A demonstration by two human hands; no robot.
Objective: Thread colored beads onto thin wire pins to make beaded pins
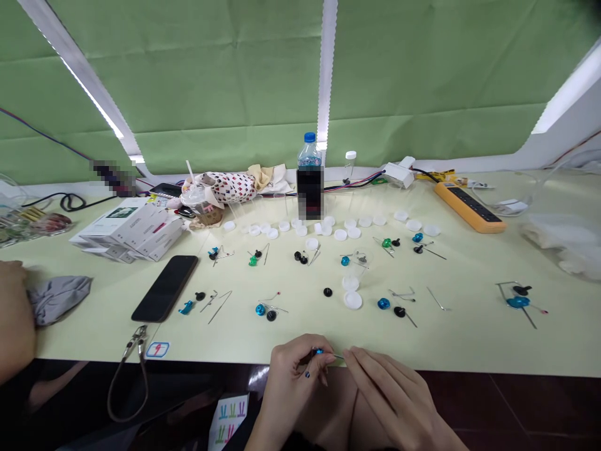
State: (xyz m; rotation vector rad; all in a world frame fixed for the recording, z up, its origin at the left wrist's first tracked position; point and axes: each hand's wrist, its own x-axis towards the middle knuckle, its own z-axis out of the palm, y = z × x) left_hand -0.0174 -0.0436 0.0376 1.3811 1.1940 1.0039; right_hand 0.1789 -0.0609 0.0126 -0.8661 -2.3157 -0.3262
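At the table's near edge my left hand [293, 369] is closed in a pinch around a small blue bead [320, 352] on a thin metal pin. Right next to it, my right hand [392, 385] has its fingers pressed together at the other end of that pin [339, 356]. Just beyond them on the pale table [469, 338] lie small groups of blue, green and black beads with metal pins, such as a blue and black pair [265, 312] and a blue bead [384, 304].
A black phone [165, 287] lies at the left, white boxes [129, 230] behind it. A row of white caps [328, 227] runs across the middle, before a water bottle [309, 175]. An orange power strip [469, 207] is at back right. Another person's arm [14, 319] rests at far left.
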